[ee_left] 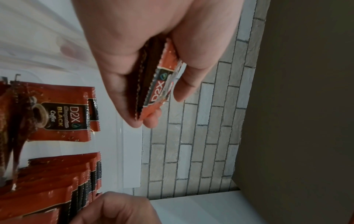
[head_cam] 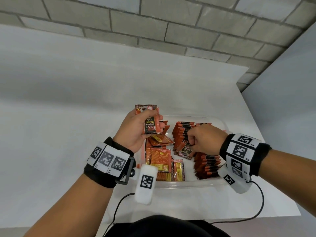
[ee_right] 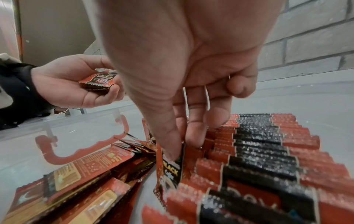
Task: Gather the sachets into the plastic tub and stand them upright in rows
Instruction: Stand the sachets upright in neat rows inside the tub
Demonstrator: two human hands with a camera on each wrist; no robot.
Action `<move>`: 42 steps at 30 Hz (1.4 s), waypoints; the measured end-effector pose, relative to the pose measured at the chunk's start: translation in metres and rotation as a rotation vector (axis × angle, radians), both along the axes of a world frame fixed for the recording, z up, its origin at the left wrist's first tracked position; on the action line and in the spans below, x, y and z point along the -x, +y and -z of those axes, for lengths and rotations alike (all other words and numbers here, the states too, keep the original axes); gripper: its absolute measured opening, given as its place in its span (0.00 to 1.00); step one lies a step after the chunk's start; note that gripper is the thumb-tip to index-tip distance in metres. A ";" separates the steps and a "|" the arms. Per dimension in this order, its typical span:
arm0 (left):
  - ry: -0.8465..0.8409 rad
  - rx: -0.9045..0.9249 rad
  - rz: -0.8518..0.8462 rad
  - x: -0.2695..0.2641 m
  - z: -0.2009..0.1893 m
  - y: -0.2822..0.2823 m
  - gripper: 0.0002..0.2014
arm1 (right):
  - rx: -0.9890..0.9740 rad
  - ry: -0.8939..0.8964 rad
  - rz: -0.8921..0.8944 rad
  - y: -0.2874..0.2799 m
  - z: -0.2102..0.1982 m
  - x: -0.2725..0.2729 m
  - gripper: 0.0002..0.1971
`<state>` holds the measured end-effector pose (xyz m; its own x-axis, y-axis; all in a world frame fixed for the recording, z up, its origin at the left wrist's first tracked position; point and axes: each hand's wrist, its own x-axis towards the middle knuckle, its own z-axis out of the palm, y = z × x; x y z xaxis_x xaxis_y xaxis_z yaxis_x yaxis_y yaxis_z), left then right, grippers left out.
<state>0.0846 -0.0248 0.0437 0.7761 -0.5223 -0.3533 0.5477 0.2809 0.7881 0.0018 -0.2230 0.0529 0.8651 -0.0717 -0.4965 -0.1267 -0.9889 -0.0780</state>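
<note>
A clear plastic tub (head_cam: 220, 124) on the white table holds orange-and-black coffee sachets. Rows of sachets (head_cam: 183, 132) stand upright in its right half; loose sachets (head_cam: 159, 159) lie flat in its left half. My left hand (head_cam: 145, 127) hovers over the tub's far left and grips a small stack of sachets (head_cam: 150, 122), also seen edge-on as the stack (ee_left: 155, 84). My right hand (head_cam: 196, 139) reaches down into the upright row and pinches the top of one sachet (ee_right: 169, 169) between thumb and fingers.
The tub has an orange clip handle (ee_right: 76, 150) on its left wall. The white table (head_cam: 68, 117) runs left and far; its right edge (head_cam: 273, 151) lies close to the tub. A grey brick wall (head_cam: 153, 23) stands behind. Wrist-camera cables (head_cam: 259, 202) trail at the front.
</note>
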 end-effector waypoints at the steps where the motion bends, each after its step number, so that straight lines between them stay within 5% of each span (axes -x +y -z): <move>1: 0.007 0.008 -0.003 0.000 0.002 0.000 0.05 | -0.003 0.000 0.010 -0.001 0.000 0.000 0.05; 9: 0.091 0.078 0.107 0.003 0.000 -0.005 0.12 | -0.126 -0.148 0.112 -0.009 -0.020 -0.001 0.06; 14: -0.049 -0.004 0.210 0.006 -0.004 -0.012 0.12 | -0.529 -0.442 0.310 -0.002 -0.042 0.000 0.12; 20: -0.159 -0.005 0.239 0.011 -0.011 -0.023 0.20 | -0.713 -0.455 0.359 0.010 -0.048 -0.002 0.15; 24: -0.183 0.006 0.152 0.012 -0.013 -0.031 0.19 | -0.879 -0.488 0.554 0.009 -0.043 0.002 0.16; 35: -0.121 0.041 0.214 0.008 -0.024 -0.044 0.10 | -0.840 -0.663 0.462 0.001 -0.049 -0.002 0.17; 39: -0.173 0.037 0.152 0.011 -0.018 -0.043 0.17 | -1.120 -0.526 0.730 0.003 -0.042 0.002 0.10; 42: -0.159 0.023 0.147 0.011 -0.018 -0.043 0.17 | -1.143 -0.532 0.730 -0.003 -0.040 0.006 0.07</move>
